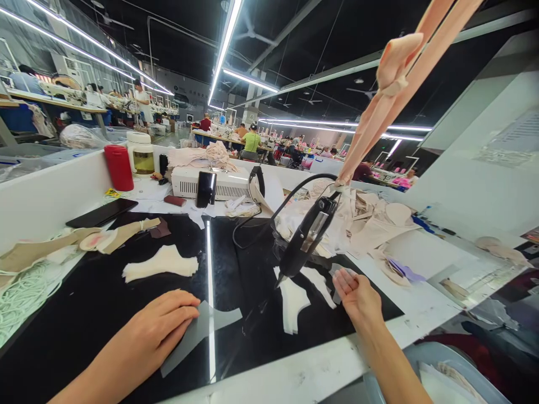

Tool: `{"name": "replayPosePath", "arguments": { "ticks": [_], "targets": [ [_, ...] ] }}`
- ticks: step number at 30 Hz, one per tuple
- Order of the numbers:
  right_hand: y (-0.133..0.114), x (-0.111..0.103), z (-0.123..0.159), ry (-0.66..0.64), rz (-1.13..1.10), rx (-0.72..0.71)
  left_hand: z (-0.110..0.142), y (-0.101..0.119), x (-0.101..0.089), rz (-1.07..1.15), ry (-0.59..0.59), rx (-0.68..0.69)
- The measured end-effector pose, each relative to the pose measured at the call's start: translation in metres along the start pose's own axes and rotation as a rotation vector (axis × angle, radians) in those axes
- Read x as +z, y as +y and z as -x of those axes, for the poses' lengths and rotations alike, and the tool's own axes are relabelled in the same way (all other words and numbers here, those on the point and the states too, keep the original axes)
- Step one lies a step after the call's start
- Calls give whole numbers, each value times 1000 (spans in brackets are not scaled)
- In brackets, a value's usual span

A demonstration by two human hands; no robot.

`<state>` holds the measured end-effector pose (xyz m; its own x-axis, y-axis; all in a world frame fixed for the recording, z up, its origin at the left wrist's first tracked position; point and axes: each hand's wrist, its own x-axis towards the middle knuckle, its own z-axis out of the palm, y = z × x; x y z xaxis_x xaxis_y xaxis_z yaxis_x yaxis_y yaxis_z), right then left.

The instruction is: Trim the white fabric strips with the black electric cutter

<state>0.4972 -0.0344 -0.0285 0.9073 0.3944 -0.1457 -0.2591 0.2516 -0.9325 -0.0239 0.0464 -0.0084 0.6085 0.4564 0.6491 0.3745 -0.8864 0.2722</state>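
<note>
My left hand [162, 322] lies over a grey translucent sheet piece [197, 331] on the black work surface, its fingers close together and closed at the piece's edge. My right hand [357, 292] is turned partly palm up, fingers lightly bent and holding nothing I can see. Behind its fingertips is another grey piece [336, 269], partly hidden. Between the hands, a black handheld tool [309, 230] with a pointed tip hangs tilted from peach fabric straps [370, 129]. Below its tip lie a white stack of cut pieces [293, 306] and a narrower white piece [319, 283].
Another cream stack [162, 264] lies at the left of the black board [236, 348]. Beige cut parts [385, 216] crowd the back right. A phone [206, 189], white machine [185, 185] and red container [119, 168] stand behind. The tool's cable [269, 216] loops across the back.
</note>
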Motion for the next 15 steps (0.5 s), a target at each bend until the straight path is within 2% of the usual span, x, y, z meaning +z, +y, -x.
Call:
{"name": "replayPosePath", "arguments": {
  "ticks": [3, 6, 11, 15],
  "targets": [
    [1, -4, -2, 30, -61, 22, 0, -1, 0, -5, -18, -9],
    [1, -7, 2, -2, -112, 42, 0, -1, 1, 11, -61, -6],
    [-5, -3, 18, -145, -202, 103, 1, -1, 2, 41, -81, -27],
    [-22, 3, 38, -292, -265, 186, 0, -1, 0, 42, -94, -14]
  ]
}}
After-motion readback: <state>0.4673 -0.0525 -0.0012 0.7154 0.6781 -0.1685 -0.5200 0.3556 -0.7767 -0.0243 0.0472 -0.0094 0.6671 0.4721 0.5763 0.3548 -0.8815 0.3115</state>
